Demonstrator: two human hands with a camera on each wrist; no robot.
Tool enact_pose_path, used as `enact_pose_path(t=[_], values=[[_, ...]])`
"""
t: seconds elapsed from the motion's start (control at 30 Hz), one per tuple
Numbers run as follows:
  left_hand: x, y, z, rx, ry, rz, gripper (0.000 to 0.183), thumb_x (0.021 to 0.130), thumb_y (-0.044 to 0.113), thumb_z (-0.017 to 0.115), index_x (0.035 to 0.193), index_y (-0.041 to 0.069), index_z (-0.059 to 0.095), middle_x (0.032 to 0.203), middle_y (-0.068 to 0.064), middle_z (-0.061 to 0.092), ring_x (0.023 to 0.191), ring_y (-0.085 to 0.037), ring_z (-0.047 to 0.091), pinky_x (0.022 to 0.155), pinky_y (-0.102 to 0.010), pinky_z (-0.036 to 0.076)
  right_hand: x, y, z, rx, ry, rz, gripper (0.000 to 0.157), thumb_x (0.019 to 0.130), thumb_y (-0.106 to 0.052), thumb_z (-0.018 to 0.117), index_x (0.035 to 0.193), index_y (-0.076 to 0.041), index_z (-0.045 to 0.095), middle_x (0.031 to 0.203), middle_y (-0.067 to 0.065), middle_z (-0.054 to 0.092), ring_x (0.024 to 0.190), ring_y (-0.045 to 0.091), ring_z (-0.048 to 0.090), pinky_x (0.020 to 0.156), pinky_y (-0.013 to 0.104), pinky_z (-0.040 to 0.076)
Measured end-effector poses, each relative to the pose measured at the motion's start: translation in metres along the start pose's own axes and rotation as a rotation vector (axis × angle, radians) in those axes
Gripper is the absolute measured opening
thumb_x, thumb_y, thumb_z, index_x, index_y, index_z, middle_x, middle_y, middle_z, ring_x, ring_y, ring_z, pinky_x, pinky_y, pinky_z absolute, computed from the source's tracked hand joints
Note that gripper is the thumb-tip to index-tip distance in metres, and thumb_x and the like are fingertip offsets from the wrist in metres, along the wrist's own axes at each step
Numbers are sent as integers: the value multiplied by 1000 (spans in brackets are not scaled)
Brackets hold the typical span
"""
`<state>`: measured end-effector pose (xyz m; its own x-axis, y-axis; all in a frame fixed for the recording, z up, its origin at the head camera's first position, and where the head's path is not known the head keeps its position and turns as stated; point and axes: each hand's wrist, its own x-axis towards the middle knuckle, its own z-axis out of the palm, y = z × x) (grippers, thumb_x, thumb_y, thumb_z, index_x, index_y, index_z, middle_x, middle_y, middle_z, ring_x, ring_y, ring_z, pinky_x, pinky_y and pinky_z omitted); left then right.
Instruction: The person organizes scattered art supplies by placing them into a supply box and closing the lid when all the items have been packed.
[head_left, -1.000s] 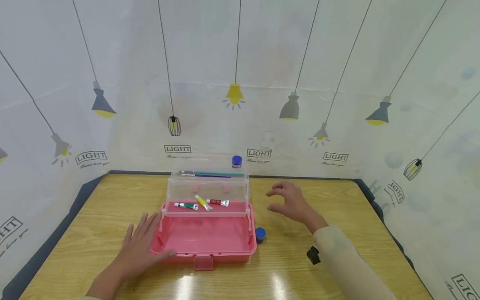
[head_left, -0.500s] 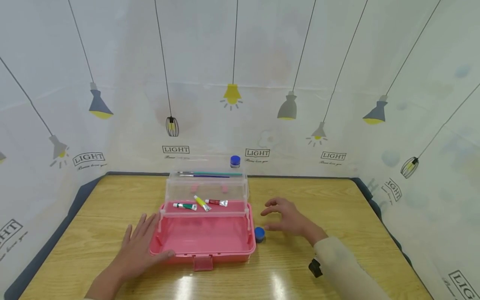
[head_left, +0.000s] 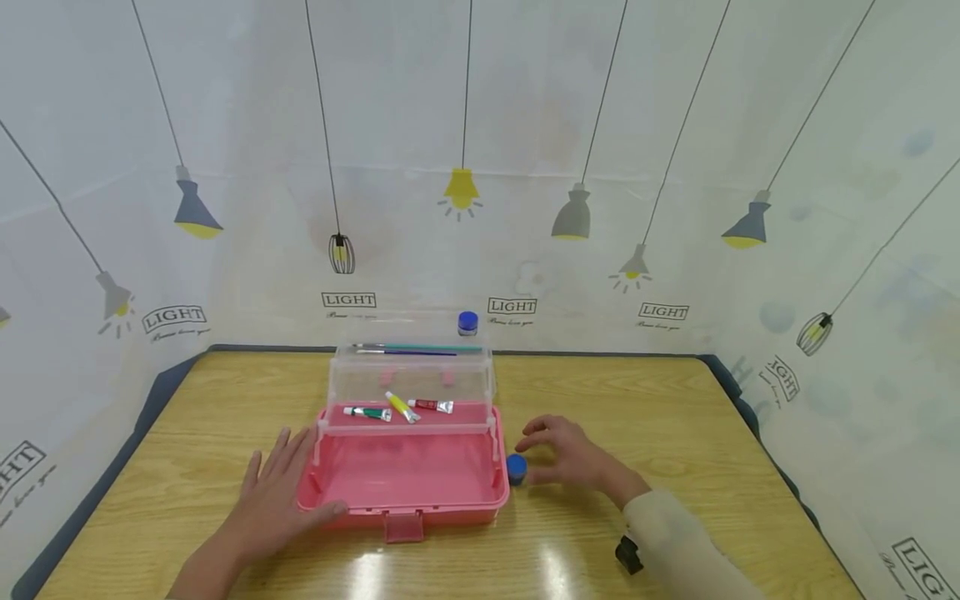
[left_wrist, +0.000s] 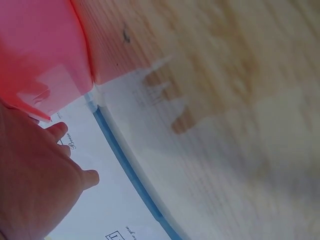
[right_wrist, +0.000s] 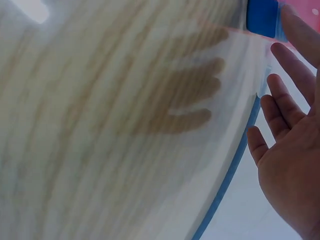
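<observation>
A pink plastic box (head_left: 408,471) stands on the table with its clear lid raised. My left hand (head_left: 273,500) lies along the box's left side, fingers straight and thumb over the front rim; it also shows in the left wrist view. Just outside the box's right wall sits a small jar with a blue lid (head_left: 516,468). My right hand (head_left: 566,454) is right beside that jar, fingers spread and slightly bent, thumb tip close to it. In the right wrist view the jar (right_wrist: 262,18) appears at the thumb tip.
Green, yellow (head_left: 402,407) and red paint tubes lie on the box's raised tray. Two paintbrushes (head_left: 412,349) and another blue-lidded jar (head_left: 468,322) show at the raised lid. A printed sheet (head_left: 600,125) rises behind the wooden table (head_left: 637,400).
My right hand has come down and slightly left toward the blue-lidded jar beside the box. The left hand stays at the box; the whole view has shifted slightly.
</observation>
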<state>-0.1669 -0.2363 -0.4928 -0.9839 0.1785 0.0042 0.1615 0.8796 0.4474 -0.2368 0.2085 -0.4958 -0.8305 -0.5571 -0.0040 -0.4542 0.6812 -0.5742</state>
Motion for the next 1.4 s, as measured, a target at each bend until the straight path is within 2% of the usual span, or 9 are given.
enact_pose_path(t=[0.23, 0.53, 0.8, 1.1, 1.33, 1.4], values=[[0, -2, 1, -21, 11, 14, 114, 76, 70, 65, 158, 15, 7, 159, -19, 21, 148, -46, 4, 112, -74, 1, -1, -2, 4, 42, -17, 21, 36, 79, -38, 80, 111, -24, 71, 131, 6, 53, 126, 28, 44, 107, 59, 33], [-1, -2, 1, -24, 17, 19, 114, 77, 69, 64, 158, 15, 6, 159, -19, 21, 149, -45, 4, 113, -73, 1, 1, -4, 9, 8, -9, -29, 38, 80, -40, 78, 111, -20, 71, 130, 8, 54, 124, 29, 45, 105, 59, 35], [0, -2, 1, -25, 12, 8, 114, 76, 70, 64, 158, 15, 6, 160, -19, 20, 149, -45, 4, 113, -73, 0, 0, -5, 11, -10, 4, -35, 34, 82, -39, 77, 109, -19, 71, 129, 8, 55, 124, 29, 46, 105, 59, 35], [-1, -1, 0, -42, 5, 6, 114, 76, 70, 65, 158, 16, 6, 160, -19, 20, 149, -45, 3, 113, -73, 0, 1, -4, 6, 5, 6, 18, 32, 80, -43, 77, 108, -28, 72, 130, 4, 54, 124, 27, 44, 105, 58, 35], [0, -1, 0, -39, 3, 3, 115, 75, 70, 65, 158, 16, 7, 160, -18, 20, 149, -45, 3, 112, -74, 1, 2, 0, -3, -69, 53, -40, 34, 80, -41, 78, 107, -23, 73, 126, 7, 58, 120, 28, 49, 101, 58, 37], [0, -1, 0, -40, 1, 1, 115, 75, 70, 65, 158, 16, 7, 160, -18, 20, 149, -45, 4, 112, -74, 1, 2, 1, -6, -74, 63, -32, 34, 79, -42, 79, 107, -23, 73, 126, 6, 58, 119, 28, 50, 102, 57, 38]])
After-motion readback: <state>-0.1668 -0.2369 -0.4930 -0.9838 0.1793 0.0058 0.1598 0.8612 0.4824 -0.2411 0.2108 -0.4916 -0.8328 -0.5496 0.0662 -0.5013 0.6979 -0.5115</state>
